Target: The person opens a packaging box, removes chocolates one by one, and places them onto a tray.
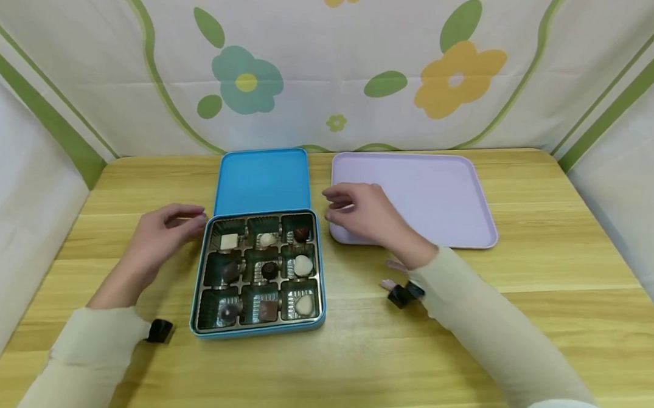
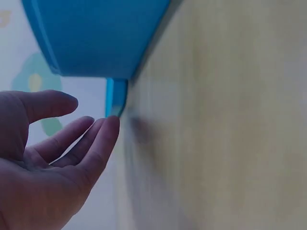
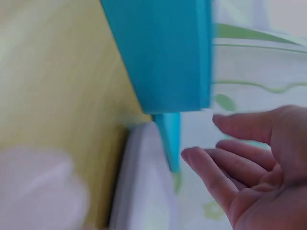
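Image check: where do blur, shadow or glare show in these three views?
Head view: mostly sharp, glints on the chocolate insert; left wrist: wood-grain tabletop smeared, shadow beside the dim left hand; right wrist: pale shape at lower left too blurred to identify.

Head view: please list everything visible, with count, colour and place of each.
Table: 1, wood-coloured, lower half.
Patterned cloth: count unclear, white with green, orange, teal, behind and at sides.
Tin: 1, blue, left of centre.
Insert: 1, dark green, inside the tin.
Sweets: 9 (4 whitish, 5 brown or dark), one per compartment.
Lid: 1, blue, directly behind the tin.
Tray: 1, lavender, right of the lid.
Pinkish item: count unclear, partly hidden, in front of the tray.
Devices: 2, black, one at each wrist.
Sleeves: 2, cream, on the forearms.
Left hand: 1, bare, left of the tin.
Right hand: 1, bare, overlapping the tray's left part.
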Motion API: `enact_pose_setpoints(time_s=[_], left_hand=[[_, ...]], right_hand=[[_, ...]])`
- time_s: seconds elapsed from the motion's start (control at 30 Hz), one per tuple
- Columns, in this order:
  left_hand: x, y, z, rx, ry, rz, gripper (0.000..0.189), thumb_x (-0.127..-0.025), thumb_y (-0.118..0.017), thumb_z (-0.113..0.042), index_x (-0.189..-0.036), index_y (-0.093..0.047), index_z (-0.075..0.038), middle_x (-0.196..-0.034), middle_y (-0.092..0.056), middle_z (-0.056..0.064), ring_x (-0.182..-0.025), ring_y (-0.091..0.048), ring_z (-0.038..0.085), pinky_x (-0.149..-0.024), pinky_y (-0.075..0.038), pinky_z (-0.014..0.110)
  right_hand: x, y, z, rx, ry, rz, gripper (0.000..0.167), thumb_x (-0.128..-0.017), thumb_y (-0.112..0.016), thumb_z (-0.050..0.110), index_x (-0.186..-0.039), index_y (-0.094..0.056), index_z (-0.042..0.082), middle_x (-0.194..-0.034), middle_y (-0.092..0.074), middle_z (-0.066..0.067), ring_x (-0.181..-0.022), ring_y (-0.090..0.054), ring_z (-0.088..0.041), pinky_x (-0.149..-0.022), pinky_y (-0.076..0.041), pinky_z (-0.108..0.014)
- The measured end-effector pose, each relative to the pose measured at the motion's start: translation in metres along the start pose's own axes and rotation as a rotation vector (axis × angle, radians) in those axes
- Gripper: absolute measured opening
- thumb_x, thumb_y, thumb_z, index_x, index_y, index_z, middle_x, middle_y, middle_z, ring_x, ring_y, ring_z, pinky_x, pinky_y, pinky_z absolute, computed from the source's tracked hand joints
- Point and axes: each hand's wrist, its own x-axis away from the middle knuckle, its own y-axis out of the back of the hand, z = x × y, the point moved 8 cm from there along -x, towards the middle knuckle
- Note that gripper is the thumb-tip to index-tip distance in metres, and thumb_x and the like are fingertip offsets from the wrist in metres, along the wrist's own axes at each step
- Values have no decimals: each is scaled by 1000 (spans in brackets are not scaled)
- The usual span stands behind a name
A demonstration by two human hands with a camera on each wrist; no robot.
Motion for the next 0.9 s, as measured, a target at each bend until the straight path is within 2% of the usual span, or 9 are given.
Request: enact_pose_setpoints(time_s=[0.2, 0.3, 0.43, 0.53, 0.57, 0.67, 0.77, 0.83, 0.9], left_hand=[[41, -3, 6, 51, -29, 1, 56, -111, -61, -38, -153, -56, -1, -132, -69, -11, -108, -67, -11, -94, -55, 9], [57, -9, 11, 104, -13, 4, 59, -110, -62, -38, -155, -54, -1, -130, -67, -19, -111, -66, -11, -95, -55, 9], [70, -21, 23, 238, 54, 24, 66, -110, -63, -37, -162, -43, -2, -136, -61, -15, -116, -63, -9, -96, -55, 9], [77, -28, 29, 317, 93, 37, 68, -110, -63, -34, -166, -37, -4, -141, -56, -13, -120, -60, -10, -96, -54, 9], [78, -29, 31, 333, 94, 40, 68, -110, -63, -33, -167, -36, -5, -143, -55, -13, -121, -59, -10, -96, -54, 9], [81, -32, 32, 345, 94, 48, 68, -111, -62, -31, -168, -34, -8, -154, -49, -2, -124, -57, -11, -97, -52, 8], [82, -36, 33, 337, 78, 62, 69, -111, -63, -28, -169, -31, -11, -166, -39, 8, -130, -53, -6, -99, -50, 7], [83, -39, 32, 333, 55, 80, 72, -109, -65, -24, -170, -29, -13, -171, -33, 13, -134, -48, -2, -100, -48, 6], [86, -40, 29, 327, 3, 111, 78, -106, -69, -16, -172, -26, -15, -174, -28, 16, -137, -45, 0, -103, -46, 6]], right_hand=[[55, 27, -23, -75, -31, -19, 40, -99, -79, 20, -137, -73, 9, -133, -77, -11, -115, -78, -26, -97, -65, -40], [82, 40, -42, -72, -52, -54, 37, -100, -79, 23, -135, -75, 12, -132, -78, -8, -111, -79, -23, -93, -65, -31], [113, 58, -70, -49, -104, -110, 34, -100, -79, 30, -132, -77, 20, -129, -79, 0, -108, -77, -10, -89, -61, -20], [130, 66, -92, -74, -151, -134, 32, -101, -78, 33, -131, -77, 23, -127, -80, 2, -106, -75, -3, -86, -60, -18], [135, 68, -99, -100, -163, -135, 32, -101, -78, 33, -130, -77, 22, -127, -80, 3, -105, -75, -1, -86, -61, -18], [145, 67, -114, -183, -163, -125, 31, -101, -78, 26, -129, -77, 15, -125, -81, 2, -105, -77, -3, -85, -62, -19], [150, 63, -124, -238, -140, -91, 32, -101, -78, 19, -131, -75, 7, -125, -81, 2, -109, -77, -4, -88, -63, -19], [151, 61, -129, -266, -130, -63, 34, -101, -77, 17, -132, -74, 5, -126, -80, 1, -111, -77, -6, -89, -63, -20], [149, 60, -132, -288, -109, -39, 35, -101, -76, 14, -134, -72, 3, -127, -80, -1, -113, -77, -7, -91, -63, -21]])
